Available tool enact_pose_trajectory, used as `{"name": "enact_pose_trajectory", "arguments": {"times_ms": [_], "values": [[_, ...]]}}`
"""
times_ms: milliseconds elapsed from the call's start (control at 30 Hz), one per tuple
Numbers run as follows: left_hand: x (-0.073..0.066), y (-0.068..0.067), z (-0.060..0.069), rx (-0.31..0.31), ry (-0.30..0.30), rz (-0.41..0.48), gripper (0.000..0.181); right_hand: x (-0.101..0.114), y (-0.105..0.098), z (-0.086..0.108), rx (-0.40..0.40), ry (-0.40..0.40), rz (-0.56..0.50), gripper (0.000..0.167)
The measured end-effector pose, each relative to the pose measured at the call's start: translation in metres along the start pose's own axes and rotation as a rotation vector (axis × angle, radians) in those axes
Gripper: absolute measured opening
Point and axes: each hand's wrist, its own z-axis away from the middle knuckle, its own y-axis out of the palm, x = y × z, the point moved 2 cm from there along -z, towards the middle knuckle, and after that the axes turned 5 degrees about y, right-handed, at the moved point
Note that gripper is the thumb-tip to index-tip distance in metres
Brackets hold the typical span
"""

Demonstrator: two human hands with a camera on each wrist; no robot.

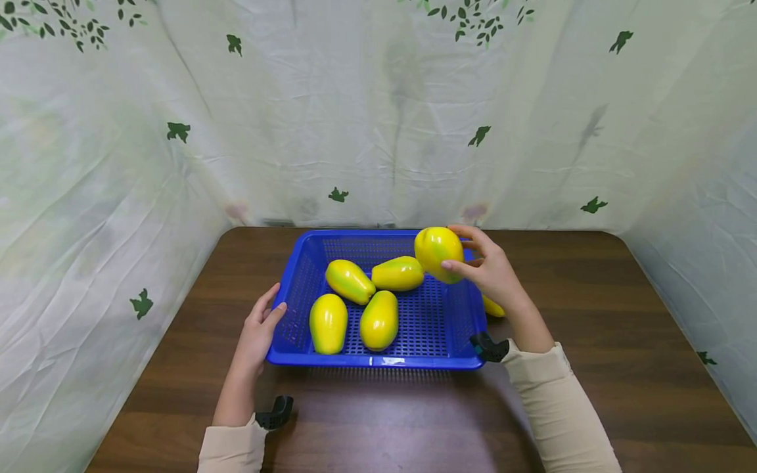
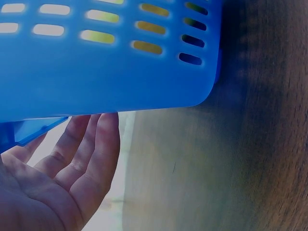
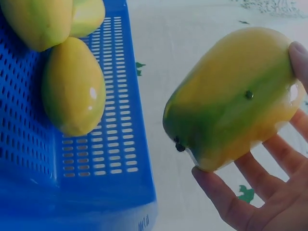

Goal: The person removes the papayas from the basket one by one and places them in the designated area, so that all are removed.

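My right hand [image 1: 495, 272] holds a glossy yellow-green papaya [image 1: 436, 253] between thumb and fingers, above the back right corner of the blue basket [image 1: 378, 361]. In the right wrist view this papaya [image 3: 231, 96] shows a green streak and a dark stem spot. Several more papayas lie inside the basket, among them a front left papaya [image 1: 328, 324] and a front middle papaya [image 1: 379, 320]. At the basket's left side rests my left hand [image 1: 255, 335], its fingers [image 2: 103, 144] extended against the basket wall in the left wrist view.
Beyond the basket's right side, a yellow fruit [image 1: 493, 307] lies on the brown wooden table [image 1: 591, 315], partly hidden by the right hand and the basket. A pale curtain [image 1: 378, 118] with green leaf prints stands around the table's back and sides.
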Motion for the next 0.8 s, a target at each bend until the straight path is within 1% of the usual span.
{"name": "enact_pose_trajectory", "arguments": {"times_ms": [167,367,600,800], "values": [[0.001,0.000,0.000,-0.001,0.003,-0.004,0.055,-0.001,-0.007,0.003,-0.061,-0.007,0.035,0.053],[0.001,0.000,-0.001,-0.005,0.006,-0.004,0.056,-0.006,-0.016,0.005,-0.108,-0.011,0.070,0.053],[0.001,-0.001,-0.001,-0.001,0.007,0.008,0.055,-0.039,-0.027,0.002,-0.161,0.022,0.039,0.055],[0.001,0.000,0.000,0.000,0.006,0.003,0.055,-0.053,-0.035,0.006,-0.205,0.047,0.051,0.055]]}}
